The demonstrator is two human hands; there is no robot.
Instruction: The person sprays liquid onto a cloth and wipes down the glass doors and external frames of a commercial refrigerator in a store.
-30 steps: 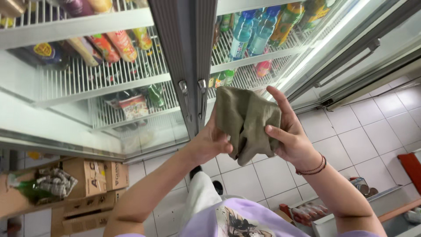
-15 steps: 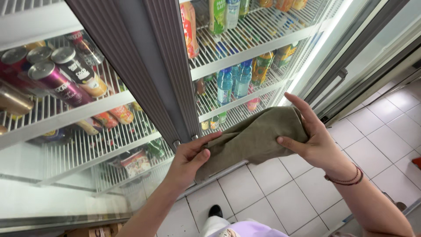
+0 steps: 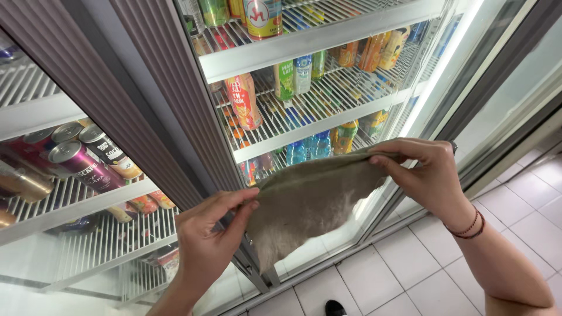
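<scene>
**Cloth stretched between both hands at the drinks fridge**

Head view: we look down along the glass front of a drinks fridge, and both of our bare hands are up in front of it with an olive-grey cloth spread between them. The left hand has its grip closed on the cloth's lower left edge, thumb on top and fingers curled underneath, so the fabric is pinched there. The right hand holds the upper right edge, its grip likewise closed, with the thumb and forefinger nipping the hem and the other fingers bent over it. A dark beaded bracelet sits on that wrist.

The cloth hangs in the air, pulled fairly taut from lower left to upper right, with a loose corner drooping below the left hand. It lies just before the right-hand glass door; we cannot tell whether it touches the pane.

Behind the glass, white wire shelves carry rows of bottles and cans: tall cans in red and orange on an upper shelf, green and blue bottles beside them, more blue bottles lower down. To the left, behind the other door, cans lie on their sides with their tops towards us. A ribbed grey door frame runs diagonally between the two doors. Below is a white tiled floor, and the tip of a dark shoe shows at the bottom edge.
</scene>
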